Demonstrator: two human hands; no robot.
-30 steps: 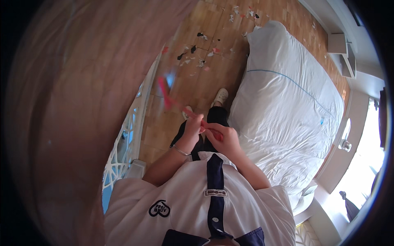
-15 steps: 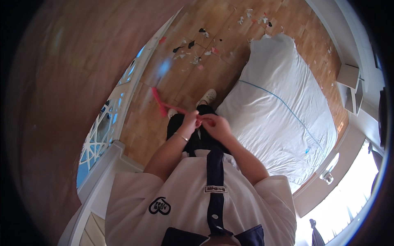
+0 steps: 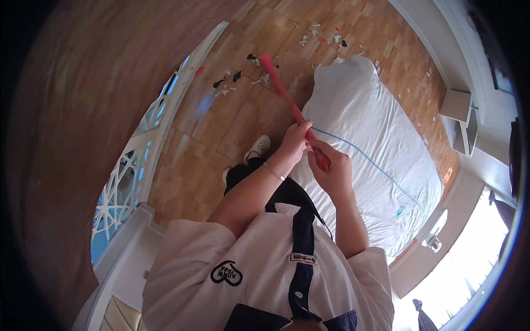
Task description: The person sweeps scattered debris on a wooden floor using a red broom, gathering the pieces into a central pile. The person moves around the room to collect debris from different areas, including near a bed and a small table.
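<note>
My left hand (image 3: pixel 295 142) is wrapped round the middle of a long red stick-like tool (image 3: pixel 290 102). Close behind it, my right hand (image 3: pixel 332 166) grips the tool's near end, a thicker red handle. The far end reaches up and away to the left over the wood floor, smeared by motion, so its exact kind is unclear. Both hands are above the near left edge of a large white cloth-covered bundle (image 3: pixel 370 160), which has a thin blue cord (image 3: pixel 361 153) across it.
Scraps of white, black and red litter (image 3: pixel 226 84) lie on the wooden floor (image 3: pixel 193 143). A white lattice partition (image 3: pixel 130 176) runs along the left. White wall shelves (image 3: pixel 457 106) stand at the right, near a bright curtained window (image 3: pixel 452 267). My shoes show below.
Both hands have swung up and to the right with the red tool. Its far end, earlier low at the left, now points farther away over the floor.
</note>
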